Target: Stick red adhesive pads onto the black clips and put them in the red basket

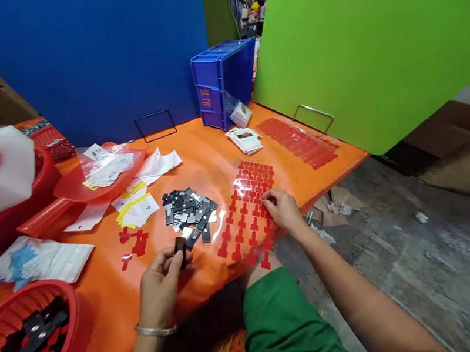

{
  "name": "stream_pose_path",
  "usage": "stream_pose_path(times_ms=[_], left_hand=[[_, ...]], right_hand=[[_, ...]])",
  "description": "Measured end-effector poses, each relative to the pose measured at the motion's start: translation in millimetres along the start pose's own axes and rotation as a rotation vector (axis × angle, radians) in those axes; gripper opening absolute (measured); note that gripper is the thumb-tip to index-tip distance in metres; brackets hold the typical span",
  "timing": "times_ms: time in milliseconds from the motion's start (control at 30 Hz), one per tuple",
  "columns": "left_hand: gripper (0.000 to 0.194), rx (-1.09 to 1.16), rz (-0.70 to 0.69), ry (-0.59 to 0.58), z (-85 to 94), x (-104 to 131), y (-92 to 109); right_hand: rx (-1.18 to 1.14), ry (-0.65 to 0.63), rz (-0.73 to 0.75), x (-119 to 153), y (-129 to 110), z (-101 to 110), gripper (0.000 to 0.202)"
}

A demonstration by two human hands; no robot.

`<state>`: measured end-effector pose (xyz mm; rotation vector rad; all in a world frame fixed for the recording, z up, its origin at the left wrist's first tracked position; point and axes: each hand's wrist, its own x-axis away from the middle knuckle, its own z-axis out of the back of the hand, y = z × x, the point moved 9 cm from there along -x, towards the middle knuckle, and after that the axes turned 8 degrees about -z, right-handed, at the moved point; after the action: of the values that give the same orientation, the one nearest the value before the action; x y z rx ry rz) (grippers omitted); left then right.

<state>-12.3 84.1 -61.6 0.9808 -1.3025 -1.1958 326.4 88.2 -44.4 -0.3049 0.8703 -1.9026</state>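
Between the thumb and fingers of my left hand (164,279) is a small flat black piece (180,252), held just in front of a pile of similar black and silver pieces (193,211). My right hand (282,210) is closed in a pinch at the right side of a clear sheet carrying rows of red T-shaped stickers (244,209). Its fingertips touch one of the stickers, partly hiding it. The near end of that sheet reaches over the table edge above my leg. Some loose red pieces (139,243) lie left of the pile.
A red basket (75,308) with black and red pieces stands front left. Behind it are a plastic bag (47,259) and a red scoop (41,220) with cards. At the back are a blue bin (210,93), a card stack (245,140) and more red sheets (298,142).
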Motion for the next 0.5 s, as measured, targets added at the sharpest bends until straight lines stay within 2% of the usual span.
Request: stream_pose_path(times_ms=[133,233,333,500], left_hand=[[0.046,0.186,0.061,-0.081,-51.8,-13,8],[0.04,0.263,0.078,-0.136,-84.1,-27,12],[0.028,0.297,0.084,-0.173,-109.3,-44,13],[0.01,0.292,0.147,-0.178,-144.9,-72,9]], right_hand=[[0.078,-0.013,0.053,-11,-10,-10,0.015],[0.141,-0.045,0.045,-20,-14,-20,0.018],[0.192,-0.084,0.027,-26,-16,-26,0.018],[0.266,-0.203,-0.093,-35,-13,-30,0.012]])
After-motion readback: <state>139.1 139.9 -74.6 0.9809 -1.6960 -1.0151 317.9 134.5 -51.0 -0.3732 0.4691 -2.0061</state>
